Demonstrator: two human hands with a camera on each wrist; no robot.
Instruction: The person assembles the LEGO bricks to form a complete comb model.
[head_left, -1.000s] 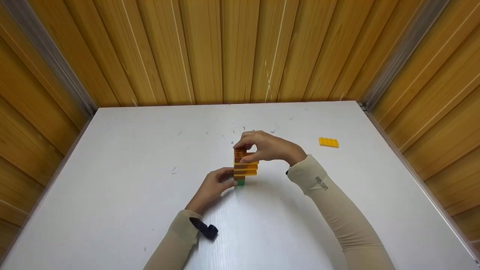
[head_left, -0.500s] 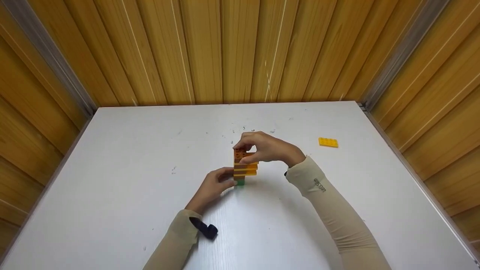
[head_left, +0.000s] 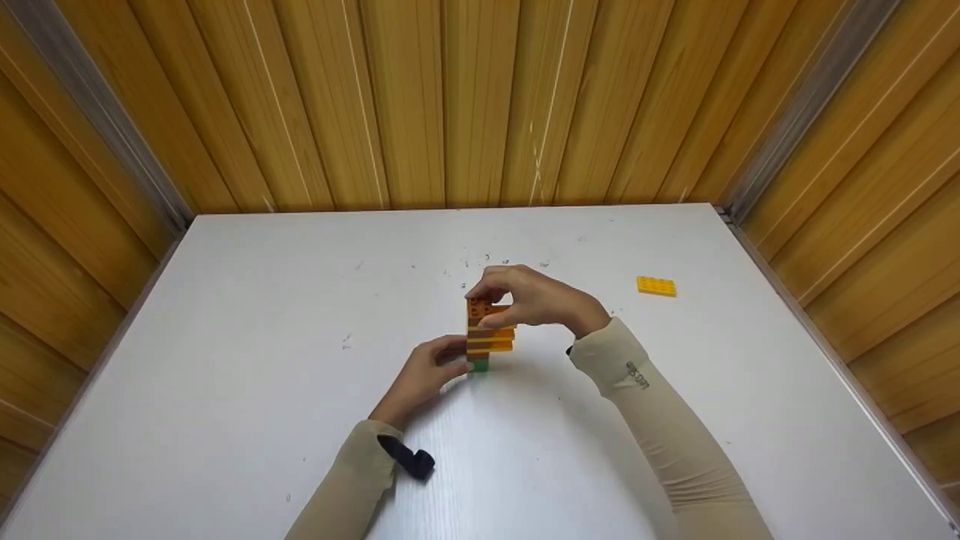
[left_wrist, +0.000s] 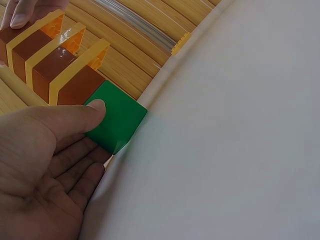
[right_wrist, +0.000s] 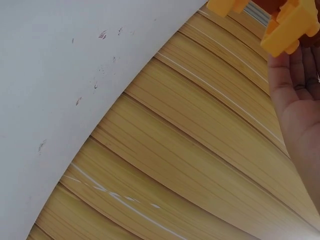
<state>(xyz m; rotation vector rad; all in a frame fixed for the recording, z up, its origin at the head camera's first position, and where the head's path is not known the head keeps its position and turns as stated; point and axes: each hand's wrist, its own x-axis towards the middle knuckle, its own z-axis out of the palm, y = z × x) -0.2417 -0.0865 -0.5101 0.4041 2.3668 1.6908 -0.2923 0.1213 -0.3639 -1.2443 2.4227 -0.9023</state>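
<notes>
A tower of toy building bricks [head_left: 478,345] stands upright on the white table. Its base is a green brick [left_wrist: 120,112]; above it brown bricks [left_wrist: 52,64] alternate with yellow plates [left_wrist: 80,70] that jut out to the right. My left hand [head_left: 427,375] grips the base, thumb on the green brick's face and fingers behind it. At the top, my right hand [head_left: 536,296] holds the uppermost brown brick between thumb and fingers. In the right wrist view, yellow plates [right_wrist: 292,27] show beside the right hand's fingers [right_wrist: 282,75].
One loose yellow plate [head_left: 656,286] lies on the table [head_left: 262,315] at the back right. Wood-patterned panels [head_left: 480,105] rise behind the table and along both sides. A black strap [head_left: 409,456] hangs from the left wrist.
Both hands keep their places on the tower. The right hand and forearm have shifted very slightly down and to the left; the loose plate lies where it was.
</notes>
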